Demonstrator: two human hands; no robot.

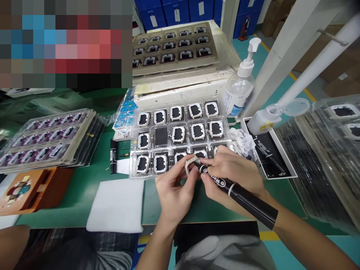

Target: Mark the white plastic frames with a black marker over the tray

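My left hand (176,189) pinches a small whitish frame (190,162) above the front edge of a clear plastic tray (165,148). A black marker (247,200) is held in my right hand (233,174), its tip touching or very near the frame. Rows of white frames with dark centres, such as one frame (178,134), fill the tray's pockets. One pocket (161,137) in the middle row shows only a dark pad. My fingers partly hide the tray's front row at the right.
A pump bottle (239,90) and crumpled tissues (243,144) stand right of the tray. Stacked trays (56,135) and an orange box (33,189) lie left. A white foam sheet (116,205) is near the front edge. Another person's arm (12,245) shows at lower left.
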